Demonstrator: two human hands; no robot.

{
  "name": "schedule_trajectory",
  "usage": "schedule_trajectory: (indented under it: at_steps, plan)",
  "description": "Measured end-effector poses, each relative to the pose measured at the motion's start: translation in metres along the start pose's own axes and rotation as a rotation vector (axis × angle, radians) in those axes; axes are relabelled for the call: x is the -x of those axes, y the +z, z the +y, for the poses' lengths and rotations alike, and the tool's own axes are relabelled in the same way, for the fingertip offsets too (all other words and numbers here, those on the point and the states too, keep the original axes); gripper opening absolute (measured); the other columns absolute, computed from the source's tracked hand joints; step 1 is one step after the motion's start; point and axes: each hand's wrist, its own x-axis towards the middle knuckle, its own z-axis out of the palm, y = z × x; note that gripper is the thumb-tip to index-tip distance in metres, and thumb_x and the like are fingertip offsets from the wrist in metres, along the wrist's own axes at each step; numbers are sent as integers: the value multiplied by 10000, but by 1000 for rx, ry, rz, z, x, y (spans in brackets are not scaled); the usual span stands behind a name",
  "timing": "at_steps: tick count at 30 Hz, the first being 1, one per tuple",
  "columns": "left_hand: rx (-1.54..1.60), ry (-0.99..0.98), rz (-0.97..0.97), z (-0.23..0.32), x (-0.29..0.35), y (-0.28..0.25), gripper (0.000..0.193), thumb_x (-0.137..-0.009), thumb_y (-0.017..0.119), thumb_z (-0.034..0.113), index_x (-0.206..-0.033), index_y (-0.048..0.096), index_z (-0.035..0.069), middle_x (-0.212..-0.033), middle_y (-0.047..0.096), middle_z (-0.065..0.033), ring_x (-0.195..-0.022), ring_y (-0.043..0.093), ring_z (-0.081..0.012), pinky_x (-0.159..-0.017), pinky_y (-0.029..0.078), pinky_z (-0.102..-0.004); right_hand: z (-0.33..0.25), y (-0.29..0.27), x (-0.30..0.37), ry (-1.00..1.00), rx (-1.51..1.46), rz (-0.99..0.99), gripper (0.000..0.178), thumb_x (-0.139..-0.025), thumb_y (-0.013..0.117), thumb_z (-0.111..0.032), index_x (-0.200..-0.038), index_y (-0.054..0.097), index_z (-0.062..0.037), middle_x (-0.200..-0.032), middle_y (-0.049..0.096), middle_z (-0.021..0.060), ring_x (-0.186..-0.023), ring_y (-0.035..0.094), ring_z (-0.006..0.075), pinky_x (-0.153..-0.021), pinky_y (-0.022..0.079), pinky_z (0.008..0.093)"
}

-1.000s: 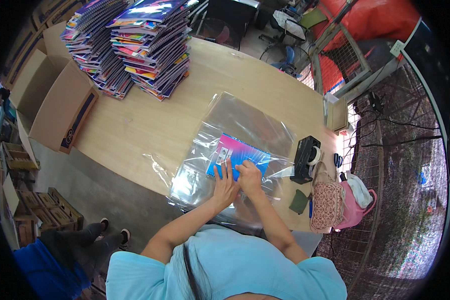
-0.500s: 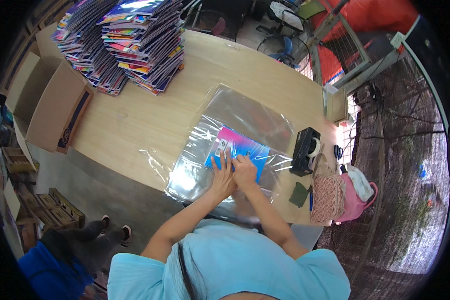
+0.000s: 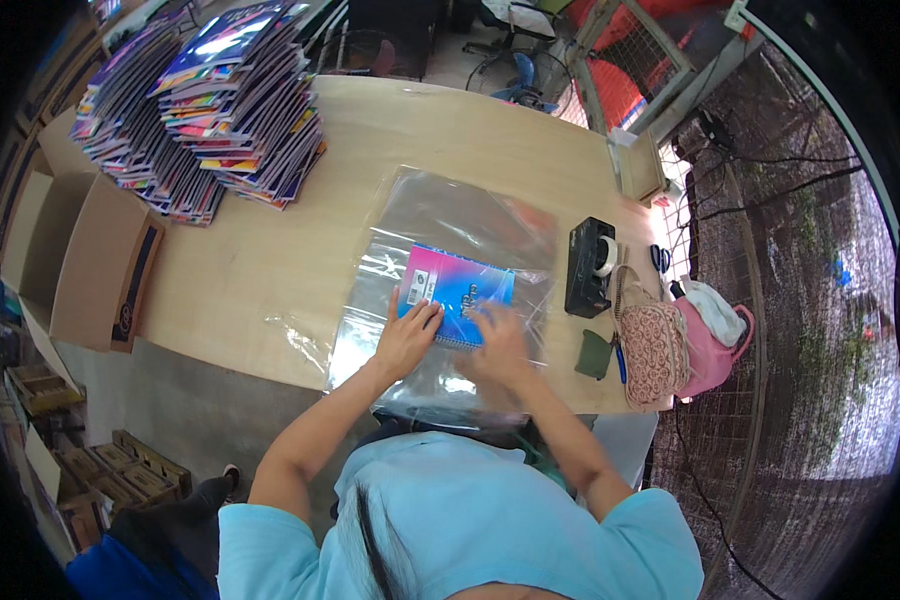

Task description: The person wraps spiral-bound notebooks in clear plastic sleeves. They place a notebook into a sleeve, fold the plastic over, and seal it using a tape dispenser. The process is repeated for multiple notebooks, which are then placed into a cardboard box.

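On clear plastic (image 3: 445, 205), the left hand (image 3: 404, 338) against a pink-and-blue notebook (image 3: 455, 285).

The sheets (image 3: 360, 340) look like clear plastic, smooth and very glossy, with white glints. The notebook (image 3: 460, 275) has a slick paper cover. The table (image 3: 290, 270) looks like smooth wood with a soft sheen. The box (image 3: 100, 270) is matt cardboard, the dispenser (image 3: 582, 265) hard plastic, the purse (image 3: 653, 345) textured cloth, the shirt (image 3: 460, 505) matt cloth. The floor (image 3: 220, 405) looks like dull concrete.
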Motion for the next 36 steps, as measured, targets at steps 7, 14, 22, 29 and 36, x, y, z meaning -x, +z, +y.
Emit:
schedule_trajectory:
  at_steps: [7,14,22,29,36]
  plan:
    - [54,-25,-25,4,-4,-17,488,-792,656,205,-1256,542,109,-1282,529,-30,-1236,489,-209,-1082,51,-680,117,-22,65,20,537,-17,257,-709,672,-186,-963,683,-150,-955,641,55,-989,589,279,-989,355,532]
    - [86,-87,6,14,-1,-13,479,-790,651,158,-1256,546,129,-1294,541,-23,-1244,488,-220,-1025,16,-746,204,-81,58,799,-302,764,207,-838,669,-180,-908,671,15,-816,651,83,-724,602,181,-642,476,319]
    - [83,-95,28,11,-2,-16,477,-796,651,163,-1260,547,135,-1293,541,-16,-1236,495,-216,-1006,19,-764,186,-89,46,1037,-517,607,195,-847,674,-207,-848,668,-12,-746,629,69,-678,556,210,-686,466,384]
    - [81,-84,43,8,0,-10,473,-802,647,173,-1264,549,154,-1298,537,-3,-1239,492,-194,-1010,34,-763,180,-2,59,1277,-1861,814,197,-912,605,-207,-954,630,-16,-699,592,47,-609,526,150,-605,467,298]
    - [100,-89,40,7,5,-8,523,-771,667,172,-1278,539,166,-1300,536,17,-1239,488,-180,-1023,36,-747,-14,-31,-44,611,-796,-94,748,-839,661,-164,-1449,257,-6,-771,647,123,-627,624,191,-561,496,295]
